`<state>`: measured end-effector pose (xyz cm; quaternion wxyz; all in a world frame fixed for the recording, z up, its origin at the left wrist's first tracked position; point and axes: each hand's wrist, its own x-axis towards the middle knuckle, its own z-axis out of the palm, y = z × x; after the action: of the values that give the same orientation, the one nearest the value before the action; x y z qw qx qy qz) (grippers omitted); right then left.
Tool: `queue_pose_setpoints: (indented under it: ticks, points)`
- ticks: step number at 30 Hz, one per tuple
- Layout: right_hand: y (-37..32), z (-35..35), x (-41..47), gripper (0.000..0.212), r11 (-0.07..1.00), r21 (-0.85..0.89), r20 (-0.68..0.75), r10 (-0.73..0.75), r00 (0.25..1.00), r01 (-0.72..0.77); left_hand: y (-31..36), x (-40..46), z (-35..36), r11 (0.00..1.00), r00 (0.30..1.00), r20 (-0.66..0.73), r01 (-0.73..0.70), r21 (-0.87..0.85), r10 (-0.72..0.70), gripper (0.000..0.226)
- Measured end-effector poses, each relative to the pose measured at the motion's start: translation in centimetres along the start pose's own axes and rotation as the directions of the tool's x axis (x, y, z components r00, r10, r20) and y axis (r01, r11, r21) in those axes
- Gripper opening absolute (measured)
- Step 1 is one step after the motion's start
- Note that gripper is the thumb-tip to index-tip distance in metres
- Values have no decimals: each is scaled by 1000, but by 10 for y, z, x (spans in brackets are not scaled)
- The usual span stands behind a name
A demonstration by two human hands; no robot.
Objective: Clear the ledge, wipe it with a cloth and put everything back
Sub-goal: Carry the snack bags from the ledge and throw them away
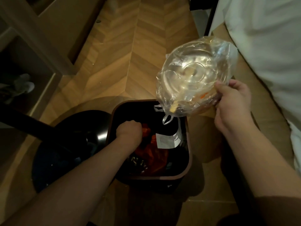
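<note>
The right hand (232, 101) grips a clear bag with a bowl (193, 75) at the right of the frame, above the bin (187, 128). The left hand (129, 130) is a fist, pushing down red trash (154, 155) inside the bin.

The white paper slip (167, 139) in the bin (187, 170) bears print too blurred to read.

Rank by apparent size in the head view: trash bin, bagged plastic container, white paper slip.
1. Trash bin, though the container is closer to the camera.
2. Bagged plastic container, held by the right hand.
3. White paper slip.
</note>
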<state>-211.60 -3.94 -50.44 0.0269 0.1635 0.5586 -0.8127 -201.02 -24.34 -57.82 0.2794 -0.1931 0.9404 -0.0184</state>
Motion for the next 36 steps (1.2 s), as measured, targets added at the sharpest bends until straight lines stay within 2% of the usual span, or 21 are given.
queue_pose_setpoints:
  ticks: [3,5,6,8,9,10,11,12,14,15,18,19,20,22,23,25,27,30,32,36]
  points:
    - [-5,-3,0,18,997,-60,60,58,997,-54,-15,4,-13,992,998,58,5,-125,3,14]
    - [-8,-3,-2,14,984,-157,127,107,986,-87,-35,6,-28,946,998,8,57,-318,-58,17]
    - [-10,-2,-4,12,974,-207,168,128,977,-91,-44,5,-35,864,994,-26,78,-497,-105,20]
    - [-13,2,-8,11,957,-276,255,162,953,-89,-53,-9,-51,522,979,-59,52,-851,-194,24]
    - [-13,6,-11,11,949,-298,296,189,936,-97,-53,-19,-59,339,977,-59,14,-941,-204,27]
    - [-12,9,-15,12,939,-323,338,227,913,-114,-52,-27,-66,198,980,-64,-27,-980,-186,33]
    - [-10,13,-19,12,926,-352,380,276,883,-138,-51,-36,-73,108,985,-75,-58,-992,-157,38]
    - [-7,16,-23,11,908,-388,415,325,850,-157,-52,-43,-77,80,988,-88,-79,-994,-124,41]
    - [-1,18,-28,12,862,-478,436,401,806,-171,-57,-52,-82,133,993,-90,-80,-988,-73,45]
    - [0,19,-30,19,837,-522,434,429,792,-168,-60,-54,-83,175,996,-73,-62,-983,-60,44]
    - [5,18,-31,42,736,-672,446,490,749,-81,-69,-54,-76,339,1000,13,13,-941,-2,28]
    - [8,19,-34,49,666,-746,459,491,741,20,-70,-54,-74,401,998,56,49,-915,6,23]
    - [14,19,-36,55,547,-819,476,480,737,172,-70,-52,-71,460,994,107,93,-883,4,19]
    - [31,19,-43,57,235,-854,518,471,715,464,-65,-47,-66,599,985,174,146,-788,-11,18]
    - [40,21,-47,56,121,-836,520,483,704,535,-62,-43,-63,685,985,173,147,-714,-31,23]
    - [55,23,-53,56,6,-826,479,533,697,564,-57,-40,-58,806,986,148,146,-573,-74,28]
    - [63,26,-57,53,-65,-813,449,562,695,578,-53,-34,-50,856,982,172,150,-495,-73,25]
    - [67,27,-56,56,-103,-792,451,567,690,602,-37,-34,-43,932,973,227,120,-343,-41,21]
    - [70,26,-53,65,-95,-783,464,570,678,615,-20,-34,-42,974,974,225,43,-222,8,19]
    - [72,26,-49,94,-117,-756,433,649,625,645,-8,-21,-33,980,979,200,8,-197,32,33]
